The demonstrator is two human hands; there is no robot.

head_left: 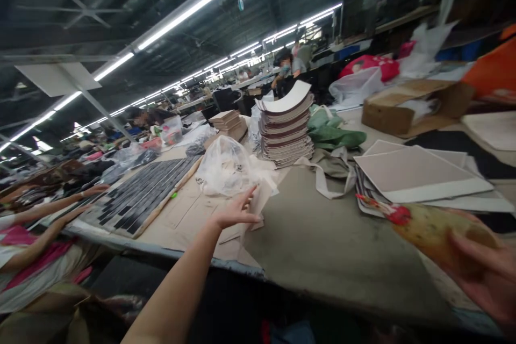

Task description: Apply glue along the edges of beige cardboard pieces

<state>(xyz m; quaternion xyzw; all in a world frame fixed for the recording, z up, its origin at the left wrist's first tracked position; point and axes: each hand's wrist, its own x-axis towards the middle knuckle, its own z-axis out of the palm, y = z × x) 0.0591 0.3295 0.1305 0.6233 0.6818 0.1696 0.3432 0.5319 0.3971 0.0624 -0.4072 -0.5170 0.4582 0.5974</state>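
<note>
while right hand (486, 274) grips yellowish bottle (433, 230), cardboard box (385, 117) holds whitish plastic (421, 110).

Has a cloth (334, 247) on the table (187, 215) in front, the left hand (234, 214) by its left edge, a bottle (431, 231) in the right hand (492, 274). Has a bag (226, 169) behind the left hand, a stack (284, 131) behind the cloth, sheets (423, 172) to the right, a box (385, 115) behind them.
</note>
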